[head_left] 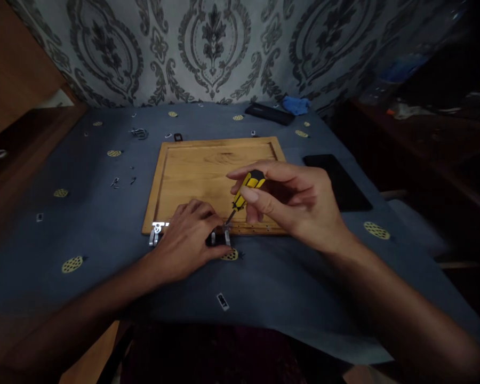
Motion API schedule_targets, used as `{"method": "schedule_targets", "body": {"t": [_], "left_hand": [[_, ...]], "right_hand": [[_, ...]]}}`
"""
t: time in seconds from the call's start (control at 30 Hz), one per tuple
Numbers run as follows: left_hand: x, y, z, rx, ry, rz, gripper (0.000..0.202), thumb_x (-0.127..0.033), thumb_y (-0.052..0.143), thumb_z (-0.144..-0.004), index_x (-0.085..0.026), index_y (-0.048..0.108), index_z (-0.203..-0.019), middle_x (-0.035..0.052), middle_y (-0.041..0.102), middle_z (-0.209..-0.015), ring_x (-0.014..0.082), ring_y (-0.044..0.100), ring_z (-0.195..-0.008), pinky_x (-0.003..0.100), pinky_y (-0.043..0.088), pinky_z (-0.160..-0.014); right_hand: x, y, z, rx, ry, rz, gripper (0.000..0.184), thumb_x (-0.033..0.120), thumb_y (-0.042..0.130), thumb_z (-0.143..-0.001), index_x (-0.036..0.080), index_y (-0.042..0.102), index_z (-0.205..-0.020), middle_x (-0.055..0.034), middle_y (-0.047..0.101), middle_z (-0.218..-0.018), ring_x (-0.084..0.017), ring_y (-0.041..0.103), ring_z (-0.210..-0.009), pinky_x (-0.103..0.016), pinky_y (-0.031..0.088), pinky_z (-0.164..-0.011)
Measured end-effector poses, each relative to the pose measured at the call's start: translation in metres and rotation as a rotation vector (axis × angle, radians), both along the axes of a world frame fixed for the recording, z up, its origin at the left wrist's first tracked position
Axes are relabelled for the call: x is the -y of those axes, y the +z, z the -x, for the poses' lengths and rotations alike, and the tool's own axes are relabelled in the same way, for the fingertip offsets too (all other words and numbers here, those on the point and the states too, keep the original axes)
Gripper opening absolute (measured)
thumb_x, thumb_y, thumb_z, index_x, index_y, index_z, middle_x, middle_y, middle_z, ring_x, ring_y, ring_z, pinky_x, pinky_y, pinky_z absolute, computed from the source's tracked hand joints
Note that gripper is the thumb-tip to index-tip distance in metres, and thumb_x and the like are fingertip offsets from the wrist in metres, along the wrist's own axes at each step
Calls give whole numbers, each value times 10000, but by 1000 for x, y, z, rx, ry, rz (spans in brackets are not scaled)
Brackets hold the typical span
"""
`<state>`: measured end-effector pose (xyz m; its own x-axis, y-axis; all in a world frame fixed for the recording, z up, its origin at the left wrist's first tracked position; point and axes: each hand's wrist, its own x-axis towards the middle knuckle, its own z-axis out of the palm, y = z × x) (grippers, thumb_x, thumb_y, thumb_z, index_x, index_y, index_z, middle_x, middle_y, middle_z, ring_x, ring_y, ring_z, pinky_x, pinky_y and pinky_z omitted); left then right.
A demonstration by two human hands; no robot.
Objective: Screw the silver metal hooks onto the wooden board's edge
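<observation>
A wooden board (208, 165) with a raised rim lies on the cloth-covered table. Along its near edge sits a silvery metal hook rack (156, 228), its middle covered by my left hand (192, 237). The fingers of that hand rest on the board and the thumb reaches past the near edge, holding the rack against it. My right hand (300, 200) grips a small yellow and black screwdriver (248, 191) between thumb and fingers. The screwdriver is tilted, its tip down at the right end of the rack. Whether a screw sits under the tip is too small to tell.
Several small screws (115, 182) lie left of the board, with a bundle of metal hooks (139, 133) behind them. A black tablet-like slab (336, 181) is on the right. At the back are a dark case (270, 113) and a blue cloth (296, 105).
</observation>
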<state>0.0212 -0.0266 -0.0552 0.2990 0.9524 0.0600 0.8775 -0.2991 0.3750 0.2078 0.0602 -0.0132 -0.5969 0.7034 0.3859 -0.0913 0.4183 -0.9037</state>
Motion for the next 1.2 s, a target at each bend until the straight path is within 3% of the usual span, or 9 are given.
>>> {"method": "schedule_targets", "body": {"t": [0.13, 0.33, 1.2], "left_hand": [[0, 0, 0, -6, -4, -1, 368, -458, 821, -845, -197, 710, -1081, 54, 667, -1115, 291, 555, -1127, 444, 448, -937], [0, 1, 0, -11, -2, -7, 370, -451, 821, -846, -197, 710, -1091, 60, 667, -1117, 297, 554, -1123, 448, 451, -929], [0, 1, -1, -3, 5, 11, 379, -456, 824, -842, -203, 712, -1102, 55, 667, -1132, 298, 563, -1135, 459, 460, -948]], "right_hand": [[2, -3, 3, -73, -81, -35, 220, 410, 841, -825, 223, 729, -857, 27, 696, -760, -87, 609, -459, -226, 517, -416], [6, -3, 5, -147, -203, -74, 228, 418, 826, -845, 248, 682, -797, 38, 640, -749, -75, 599, -459, -229, 483, -405], [3, -10, 4, -86, -92, -61, 275, 386, 840, -833, 205, 640, -781, 33, 627, -757, -71, 573, -493, -226, 469, -431]]}}
